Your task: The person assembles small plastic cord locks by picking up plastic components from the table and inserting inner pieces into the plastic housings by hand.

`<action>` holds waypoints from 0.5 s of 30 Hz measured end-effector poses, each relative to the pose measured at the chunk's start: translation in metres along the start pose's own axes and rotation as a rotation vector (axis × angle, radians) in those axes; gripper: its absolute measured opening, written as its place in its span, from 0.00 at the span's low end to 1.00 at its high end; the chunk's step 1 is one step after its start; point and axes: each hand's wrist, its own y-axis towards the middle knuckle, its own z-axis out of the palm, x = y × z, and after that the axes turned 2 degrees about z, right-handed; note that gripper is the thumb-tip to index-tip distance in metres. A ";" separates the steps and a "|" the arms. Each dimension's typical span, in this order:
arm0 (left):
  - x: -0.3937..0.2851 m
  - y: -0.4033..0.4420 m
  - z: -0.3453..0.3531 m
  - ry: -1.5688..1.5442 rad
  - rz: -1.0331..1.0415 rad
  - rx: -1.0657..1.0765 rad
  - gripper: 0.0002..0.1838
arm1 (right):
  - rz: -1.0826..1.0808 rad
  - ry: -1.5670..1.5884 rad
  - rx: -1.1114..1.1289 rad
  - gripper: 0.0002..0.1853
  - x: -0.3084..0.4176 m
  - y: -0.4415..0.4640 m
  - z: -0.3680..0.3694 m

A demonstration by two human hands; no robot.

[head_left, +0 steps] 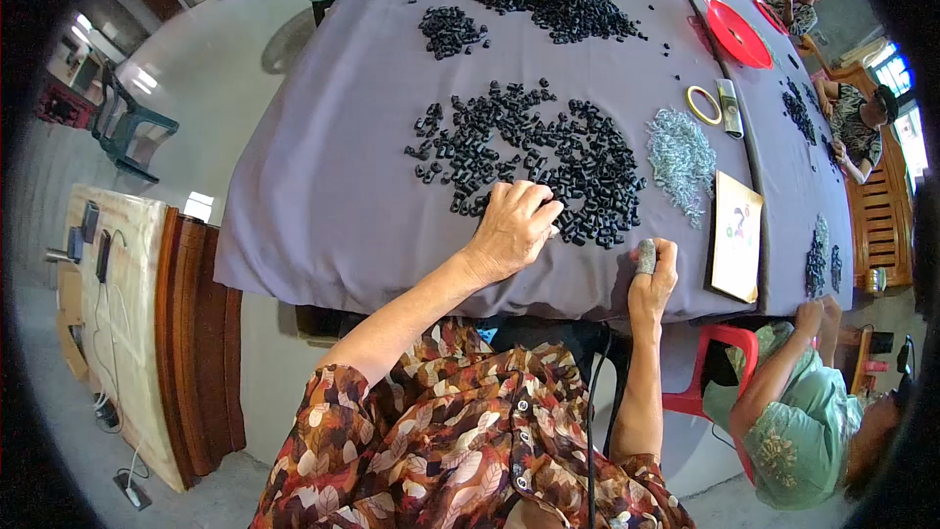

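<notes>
My left hand [516, 225] is at the near edge of a wide, loose spread of small black plastic pieces [534, 142]. Its fingers are curled and closed; what they hold is hidden, though a small whitish bit shows by the fingertips. My right hand [658, 272] rests by the table's front edge, just right of the black pieces. A grey cover [646, 257] wraps its thumb, and the fingers are folded in, hiding anything between them. Beyond that hand lies a heap of small shiny, clear or silvery pieces [681, 159].
More black pieces [558, 10] lie farther back on the grey tablecloth [323, 137]. To the right are a cardboard sheet [736, 235], a tape roll [703, 105] and a red basin [737, 34]. A person in green [798, 411] sits at right; others sit farther off.
</notes>
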 end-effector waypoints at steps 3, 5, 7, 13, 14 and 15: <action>0.007 -0.004 -0.004 0.019 0.001 -0.013 0.15 | 0.004 0.031 -0.009 0.03 0.004 -0.004 0.011; 0.009 -0.004 -0.002 0.016 -0.002 -0.029 0.14 | -0.013 0.014 -0.010 0.03 0.004 -0.004 0.011; 0.009 -0.003 -0.002 -0.001 -0.002 -0.044 0.14 | -0.019 0.022 -0.023 0.03 0.005 -0.002 0.010; 0.004 0.001 -0.004 -0.036 -0.007 -0.125 0.12 | -0.033 0.049 -0.037 0.03 0.000 -0.001 0.007; 0.004 0.001 -0.004 -0.031 -0.013 -0.142 0.11 | -0.042 0.048 -0.031 0.03 -0.001 0.000 0.007; 0.004 0.000 -0.006 -0.030 -0.009 -0.167 0.11 | -0.037 0.048 -0.029 0.04 -0.001 -0.001 0.006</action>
